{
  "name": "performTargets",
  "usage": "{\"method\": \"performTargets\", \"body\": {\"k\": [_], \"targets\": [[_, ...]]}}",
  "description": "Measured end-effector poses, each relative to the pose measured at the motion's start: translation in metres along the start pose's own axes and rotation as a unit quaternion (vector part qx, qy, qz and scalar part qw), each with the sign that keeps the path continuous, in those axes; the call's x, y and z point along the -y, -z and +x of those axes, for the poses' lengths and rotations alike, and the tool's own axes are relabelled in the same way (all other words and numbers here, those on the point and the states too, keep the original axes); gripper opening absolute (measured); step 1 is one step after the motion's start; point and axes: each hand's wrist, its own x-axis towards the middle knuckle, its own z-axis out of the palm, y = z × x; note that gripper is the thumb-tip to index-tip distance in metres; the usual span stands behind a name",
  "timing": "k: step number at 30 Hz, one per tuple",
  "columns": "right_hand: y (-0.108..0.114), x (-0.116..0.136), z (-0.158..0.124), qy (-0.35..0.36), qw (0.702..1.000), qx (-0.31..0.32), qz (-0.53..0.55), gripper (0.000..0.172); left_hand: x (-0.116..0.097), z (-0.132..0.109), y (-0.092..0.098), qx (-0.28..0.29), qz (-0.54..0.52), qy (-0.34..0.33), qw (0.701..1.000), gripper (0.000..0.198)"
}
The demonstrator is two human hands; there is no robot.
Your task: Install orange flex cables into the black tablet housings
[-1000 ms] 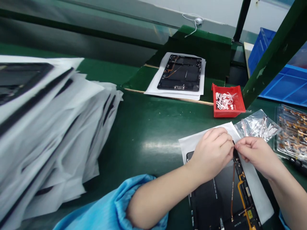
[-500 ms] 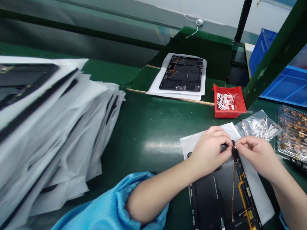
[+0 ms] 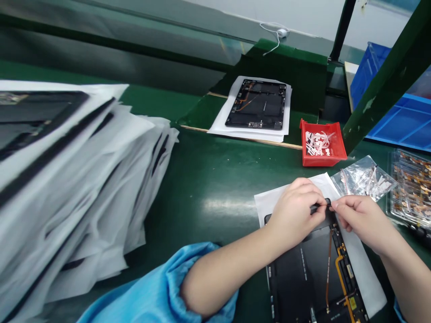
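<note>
An opened tablet housing (image 3: 292, 287), black inside with orange flex cables, lies on a white sheet (image 3: 365, 273) in front of me. My left hand (image 3: 298, 211) is over its far edge, thumb and fingers closed on a small black piece (image 3: 314, 208) whose kind I cannot make out. Close beside it, my right hand (image 3: 365, 220) pinches thumb and forefinger together at the housing's far right corner. Whatever lies between those fingertips is too small to name. The two hands' fingertips nearly meet there.
Beyond my hands stand a red bin (image 3: 332, 150) of small white strips and a clear bag (image 3: 365, 177) of parts. Clear trays (image 3: 411, 184) of flex cables lie right. Another tablet housing (image 3: 257, 105) rests farther back. White-sheeted layers (image 3: 101, 179) are piled left; a green post (image 3: 377, 89) slants at right.
My right hand's fingers have shifted slightly at the housing's corner, with the lower fingers curling further down. My left hand keeps its grip. The whole view has moved a little.
</note>
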Motion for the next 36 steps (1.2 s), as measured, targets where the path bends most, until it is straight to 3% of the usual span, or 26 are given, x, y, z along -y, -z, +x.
{"method": "performTargets", "body": {"k": [13,26,36], "targets": [[-0.002,-0.008,0.001,0.01,0.999,-0.041,-0.034,0.027,0.0,-0.002,0.0,0.011,0.033,-0.015,0.999,0.009],[-0.005,-0.014,0.006,0.018,0.989,-0.103,-0.103,0.022,-0.003,-0.009,0.015,0.07,0.108,0.057,0.99,0.019],[-0.006,-0.014,0.007,0.014,0.984,-0.118,-0.129,0.02,-0.006,-0.01,0.019,0.078,0.129,0.037,0.988,0.011]]}}
